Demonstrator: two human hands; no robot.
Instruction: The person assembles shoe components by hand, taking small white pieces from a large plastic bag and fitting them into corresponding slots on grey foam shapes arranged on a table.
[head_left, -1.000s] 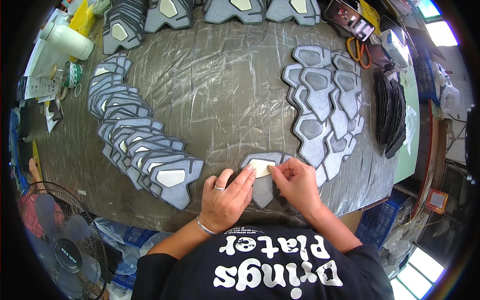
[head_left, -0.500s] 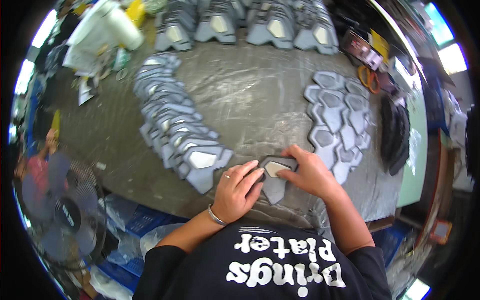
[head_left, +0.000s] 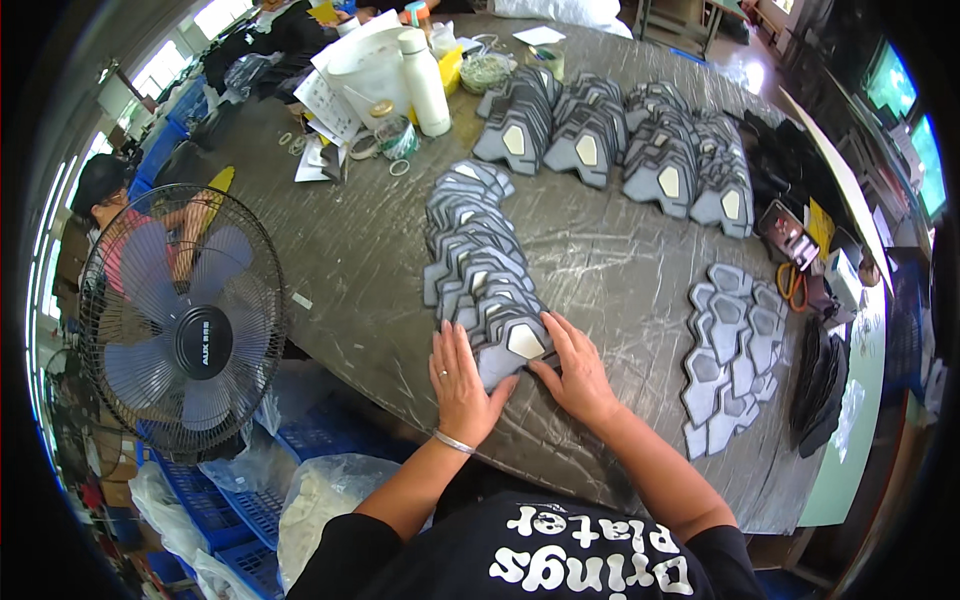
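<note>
A curved row of overlapping grey pads runs across the table toward me. Its nearest grey pad lies on top and carries a cream-coloured inset. My left hand rests along the left edge of this near end, fingers stretched out and thumb at the pad's lower edge. Against its right side lies my right hand, fingers extended and thumb apart. Both hands touch the pads from the sides without wrapping round them.
Several stacks of similar pads stand at the back. Loose grey pads lie overlapped at right, near orange-handled scissors and black pieces. A white bottle stands far left. A fan and a co-worker are at left.
The pad that was between my hands is now at the near end of the curved row, and both hands lie alongside it. The view has swung left.
</note>
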